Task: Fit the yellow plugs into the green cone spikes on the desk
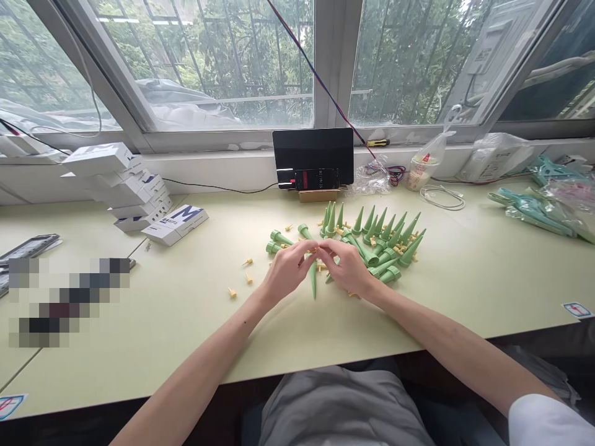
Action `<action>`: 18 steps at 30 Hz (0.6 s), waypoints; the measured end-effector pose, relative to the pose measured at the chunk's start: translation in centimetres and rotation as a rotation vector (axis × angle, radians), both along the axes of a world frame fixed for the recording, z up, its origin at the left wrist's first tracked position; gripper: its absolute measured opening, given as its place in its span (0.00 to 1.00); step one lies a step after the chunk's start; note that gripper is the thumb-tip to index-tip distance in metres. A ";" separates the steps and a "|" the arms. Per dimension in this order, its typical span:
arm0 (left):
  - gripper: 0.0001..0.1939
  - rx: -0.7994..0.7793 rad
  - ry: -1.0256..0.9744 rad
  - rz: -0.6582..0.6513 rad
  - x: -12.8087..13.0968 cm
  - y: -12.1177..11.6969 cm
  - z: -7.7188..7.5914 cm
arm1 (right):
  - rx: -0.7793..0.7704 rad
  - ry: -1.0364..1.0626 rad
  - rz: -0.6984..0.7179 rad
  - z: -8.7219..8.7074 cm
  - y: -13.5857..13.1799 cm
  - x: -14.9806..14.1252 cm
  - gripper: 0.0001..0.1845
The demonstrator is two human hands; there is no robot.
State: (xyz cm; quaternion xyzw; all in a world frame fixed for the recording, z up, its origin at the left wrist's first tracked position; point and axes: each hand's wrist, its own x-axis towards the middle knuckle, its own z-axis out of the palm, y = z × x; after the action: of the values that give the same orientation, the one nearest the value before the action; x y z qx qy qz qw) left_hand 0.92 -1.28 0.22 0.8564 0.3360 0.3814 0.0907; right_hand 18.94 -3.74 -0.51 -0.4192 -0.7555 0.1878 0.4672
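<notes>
My left hand (pixel 292 263) and my right hand (pixel 343 263) meet fingertip to fingertip over the table, both pinched closed. A small yellow plastic piece (pixel 314 249) shows partly between the fingertips; most of it is covered. Just below them a green plastic spike (pixel 313 284) points toward me, its upper part hidden by my fingers. To the right of my right hand is a cluster of green spikes (pixel 389 238), some standing on their caps, others lying down, with yellow pieces among them. Several more green spikes (pixel 281 237) lie beyond my left hand.
Loose yellow pieces (pixel 232 293) are scattered on the pale table (pixel 186 334). Stacked white boxes (pixel 134 186) stand at back left. A phone (pixel 317 179) leans against a dark screen (pixel 313 152). A bagged cup (pixel 422 170) and teal packaged items (pixel 534 207) sit at right.
</notes>
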 end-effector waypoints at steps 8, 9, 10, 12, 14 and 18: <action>0.07 0.002 0.002 -0.020 0.0 0.1 0.1 | 0.012 0.031 -0.042 0.1 -0.1 0.0 0.14; 0.07 0.006 0.000 -0.021 0.0 0.1 0.1 | 0.015 0.040 -0.048 0.2 -0.1 0.0 0.15; 0.07 0.013 -0.003 -0.021 0.0 0.1 0.2 | 0.018 0.048 -0.054 0.2 -0.1 0.0 0.15; 0.06 0.030 -0.005 -0.021 -0.1 0.1 0.1 | 0.025 0.064 -0.068 0.2 -0.1 0.0 0.15; 0.06 0.052 -0.014 -0.025 -0.1 0.2 0.1 | 0.038 0.081 -0.076 0.2 -0.1 0.0 0.15; 0.07 0.085 -0.042 -0.050 0.0 0.3 0.1 | 0.058 0.107 -0.073 0.1 0.0 0.0 0.14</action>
State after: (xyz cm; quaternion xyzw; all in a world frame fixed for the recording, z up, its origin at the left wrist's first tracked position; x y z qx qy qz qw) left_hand 0.92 -0.98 0.30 0.8593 0.2963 0.4108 0.0709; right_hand 18.97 -3.75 -0.43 -0.4222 -0.7186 0.1708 0.5255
